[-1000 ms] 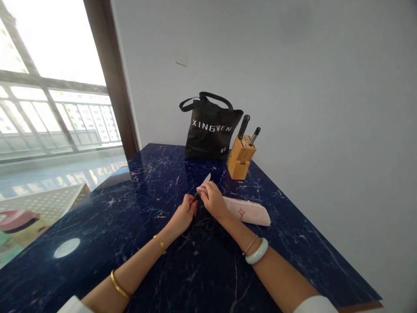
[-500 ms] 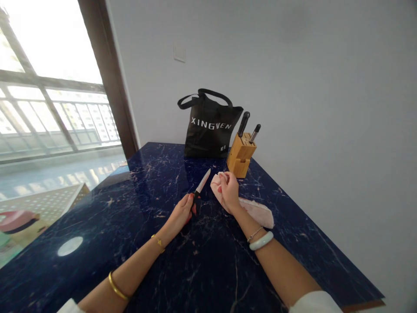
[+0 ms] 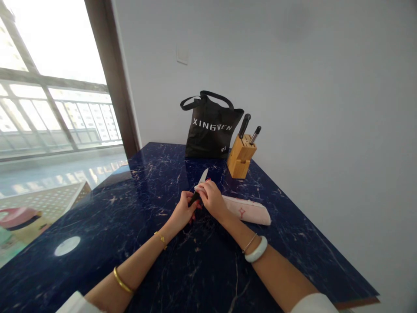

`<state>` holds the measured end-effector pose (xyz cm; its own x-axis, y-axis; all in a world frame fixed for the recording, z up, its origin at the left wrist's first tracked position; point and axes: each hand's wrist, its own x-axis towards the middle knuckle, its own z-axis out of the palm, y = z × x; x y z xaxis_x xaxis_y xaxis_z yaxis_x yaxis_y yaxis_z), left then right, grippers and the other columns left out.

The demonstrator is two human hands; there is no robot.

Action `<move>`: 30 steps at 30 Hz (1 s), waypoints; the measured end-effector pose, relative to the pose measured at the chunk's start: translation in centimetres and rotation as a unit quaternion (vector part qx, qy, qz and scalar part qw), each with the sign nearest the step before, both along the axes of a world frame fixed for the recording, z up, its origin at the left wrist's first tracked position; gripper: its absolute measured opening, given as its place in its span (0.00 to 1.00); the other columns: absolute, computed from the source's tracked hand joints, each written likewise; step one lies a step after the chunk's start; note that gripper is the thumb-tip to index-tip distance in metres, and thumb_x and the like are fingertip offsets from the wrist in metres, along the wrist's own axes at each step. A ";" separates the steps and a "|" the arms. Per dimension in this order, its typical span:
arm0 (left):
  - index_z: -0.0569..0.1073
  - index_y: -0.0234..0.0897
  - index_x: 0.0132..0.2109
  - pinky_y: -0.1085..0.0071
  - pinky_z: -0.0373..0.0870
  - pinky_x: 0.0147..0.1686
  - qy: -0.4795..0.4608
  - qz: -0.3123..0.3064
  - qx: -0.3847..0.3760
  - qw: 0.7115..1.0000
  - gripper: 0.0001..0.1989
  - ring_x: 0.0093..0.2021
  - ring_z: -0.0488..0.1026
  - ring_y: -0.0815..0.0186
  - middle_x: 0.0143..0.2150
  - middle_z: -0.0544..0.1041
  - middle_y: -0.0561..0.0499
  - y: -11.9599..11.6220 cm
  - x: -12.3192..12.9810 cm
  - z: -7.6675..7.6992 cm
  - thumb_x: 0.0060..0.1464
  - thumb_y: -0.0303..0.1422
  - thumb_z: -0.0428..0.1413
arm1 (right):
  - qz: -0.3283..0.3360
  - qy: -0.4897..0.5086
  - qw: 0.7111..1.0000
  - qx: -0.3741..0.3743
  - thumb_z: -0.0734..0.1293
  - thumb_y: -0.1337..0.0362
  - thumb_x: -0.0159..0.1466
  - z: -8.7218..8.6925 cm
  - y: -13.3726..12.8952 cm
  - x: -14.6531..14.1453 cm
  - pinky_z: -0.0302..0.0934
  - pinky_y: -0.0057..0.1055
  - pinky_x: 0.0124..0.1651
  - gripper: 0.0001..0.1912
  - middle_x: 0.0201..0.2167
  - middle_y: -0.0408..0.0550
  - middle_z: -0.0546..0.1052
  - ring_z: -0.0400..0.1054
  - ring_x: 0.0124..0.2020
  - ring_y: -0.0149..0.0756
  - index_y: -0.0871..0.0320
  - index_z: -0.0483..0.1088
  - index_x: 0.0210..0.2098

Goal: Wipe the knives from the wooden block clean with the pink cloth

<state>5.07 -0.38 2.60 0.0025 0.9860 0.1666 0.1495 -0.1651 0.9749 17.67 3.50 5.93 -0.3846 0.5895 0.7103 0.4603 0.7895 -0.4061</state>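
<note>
Standing well left of a small kitchen knife with a black handle and steel blade [image 3: 197,191], a tall dark-framed window [image 3: 48,91] is seen, with a patterned floor mat [image 3: 58,204] visible below it. A dark blue marble-patterned table [image 3: 97,248] extends across the view, and a round white glare [image 3: 67,246] is reflected on it, left of the knife. Just left of the knife, a left hand [image 3: 180,213] is seen, with a gold bangle [image 3: 123,280] and a thin gold bracelet [image 3: 160,240] worn on its arm. Its fingers [image 3: 186,200] are clenched around the black handle, and the blade is held tilted up and away, above the table. Immediately right of the knife, a right hand [image 3: 212,200] is seen, its fingers [image 3: 203,189] closed on pale fabric against the base of the blade. A white bangle [image 3: 256,249] and a beaded bracelet [image 3: 249,243] are worn on that arm. A pale pink cloth with a small red star outline [image 3: 249,211] is laid on the table, right of the knife. Beyond the knife stands a black tote bag printed with white lettering [image 3: 210,130], and further right, a light wooden knife block [image 3: 240,157] holding two dark-handled knives [image 3: 249,128] is placed against a pale grey wall [image 3: 325,130].
</note>
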 end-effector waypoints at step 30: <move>0.58 0.39 0.35 0.76 0.57 0.23 0.119 -0.001 0.055 0.991 0.04 0.23 0.64 0.71 0.22 0.67 0.58 -1.1 -0.1 0.4 0.51 0.31 0.48 | -0.075 0.059 0.995 -0.017 0.56 0.68 0.60 -0.4 2.6 1.6 0.56 0.31 0.43 0.05 0.31 0.47 0.66 0.61 0.37 0.34 0.58 0.62 0.32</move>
<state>4.96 -1.43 3.03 0.0554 0.9619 0.2676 0.3720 -0.2686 0.8885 19.22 6.07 5.54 -0.2059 0.6590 0.7234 0.5201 0.6999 -0.4896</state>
